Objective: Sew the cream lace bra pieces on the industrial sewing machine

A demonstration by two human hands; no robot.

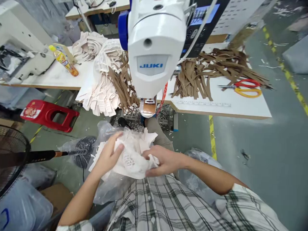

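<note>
In the head view a crumpled white bag-like bundle with grey print (pixel 130 158) lies over my lap, with pale cloth edges showing around it. My left hand (pixel 108 157) cups its left side, thumb raised and fingers bent against it. On the right, my right hand (pixel 166 159) grips the bundle's edge between thumb and fingers. Clear plastic film (pixel 106 189) lies under and around the bundle. Just beyond stands the white sewing machine head (pixel 154 48), its needle area (pixel 148 107) above the table's near edge.
Cream strips (pixel 106 96) and brown strips (pixel 192 77) are heaped on the white table (pixel 250 106). Scissors (pixel 245 86) lie at the right. A yellow-capped bottle (pixel 64 61) stands at the left. A red stool (pixel 48 115) and a fan (pixel 14 157) are on my left.
</note>
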